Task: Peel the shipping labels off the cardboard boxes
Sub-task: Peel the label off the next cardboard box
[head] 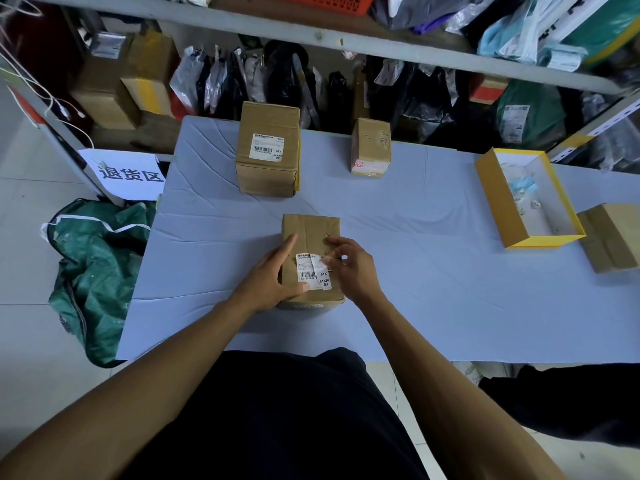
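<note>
the thin white paper shipping label [307, 271] looks tear-prone (split down its middle) atop the light-looking brown cardboard box [310, 230] on the pale blue tabletop [433, 271] — the right hand [351, 268] pinches its lifted strip, likely the best hold, while the left hand [272, 277] presses flat on the box.

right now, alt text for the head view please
A person's right hand pinches a torn, half-peeled shipping label on a cardboard box while the left hand presses on it. A taller labelled box, a small box and an open yellow box sit farther off on the table.
</note>
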`<state>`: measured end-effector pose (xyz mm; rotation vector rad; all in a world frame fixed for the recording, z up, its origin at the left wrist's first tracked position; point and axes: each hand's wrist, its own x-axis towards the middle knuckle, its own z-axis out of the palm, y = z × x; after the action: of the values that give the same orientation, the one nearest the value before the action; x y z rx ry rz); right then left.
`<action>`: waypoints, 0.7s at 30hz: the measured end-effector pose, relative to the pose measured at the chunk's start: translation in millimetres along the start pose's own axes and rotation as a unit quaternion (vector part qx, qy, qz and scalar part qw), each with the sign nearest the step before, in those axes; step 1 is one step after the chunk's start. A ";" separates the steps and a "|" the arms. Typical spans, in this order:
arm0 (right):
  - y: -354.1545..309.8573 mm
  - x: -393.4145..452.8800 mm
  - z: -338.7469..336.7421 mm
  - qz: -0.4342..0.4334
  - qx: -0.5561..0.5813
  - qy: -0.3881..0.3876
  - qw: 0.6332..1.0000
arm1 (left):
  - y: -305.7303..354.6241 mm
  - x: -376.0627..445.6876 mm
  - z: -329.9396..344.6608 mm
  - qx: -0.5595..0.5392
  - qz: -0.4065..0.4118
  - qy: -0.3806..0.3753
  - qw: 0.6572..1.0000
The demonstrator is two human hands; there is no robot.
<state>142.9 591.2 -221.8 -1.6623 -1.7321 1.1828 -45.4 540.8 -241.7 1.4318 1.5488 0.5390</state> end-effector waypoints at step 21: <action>-3.8 1.2 -0.8 0.013 0.003 0.005 1.000 | -3.8 1.5 -1.0 -0.012 0.004 -0.006 1.000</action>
<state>141.2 593.0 -218.5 -1.6895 -1.7048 1.1889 -48.0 541.7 -244.9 1.4210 1.5241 0.5511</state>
